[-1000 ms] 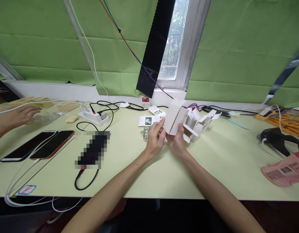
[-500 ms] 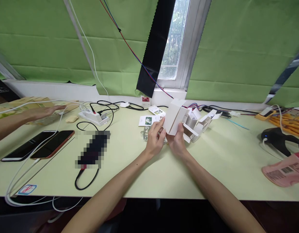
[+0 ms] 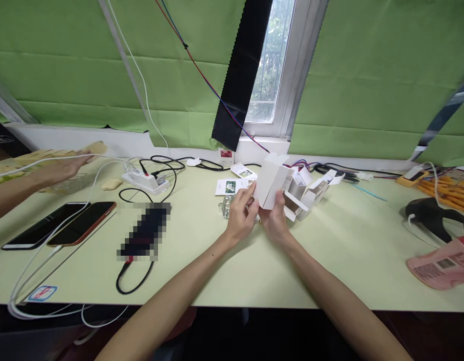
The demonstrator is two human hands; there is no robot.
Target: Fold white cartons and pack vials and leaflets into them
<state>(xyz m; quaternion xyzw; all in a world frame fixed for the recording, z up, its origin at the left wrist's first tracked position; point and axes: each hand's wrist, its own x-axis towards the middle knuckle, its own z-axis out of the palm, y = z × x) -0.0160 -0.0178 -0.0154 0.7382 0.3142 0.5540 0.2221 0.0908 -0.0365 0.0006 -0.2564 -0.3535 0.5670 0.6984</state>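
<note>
White carton point(image 3: 271, 183) raised over mid-counter point(image 3: 232, 281), toward the far edge. Right hand point(image 3: 276, 220) closed round its lower end, thumb on the front face, other fingers hidden behind. Left hand point(image 3: 240, 216) half curled, fingertips against the carton's left edge; cannot tell whether it grips. Carton's underside and back out of sight. Just right, opened cartons point(image 3: 310, 195), partly overlapped. Left of it, printed cards point(image 3: 230, 187); clear pieces point(image 3: 226, 206) half hidden by the left hand, shape unclear. Dark device point(image 3: 145, 230) pixelated. By the counter's left edge, a co-worker's hand point(image 3: 68, 168), blurred. Pink packet point(image 3: 442, 265) near the near right corner, cut off by the frame.
</note>
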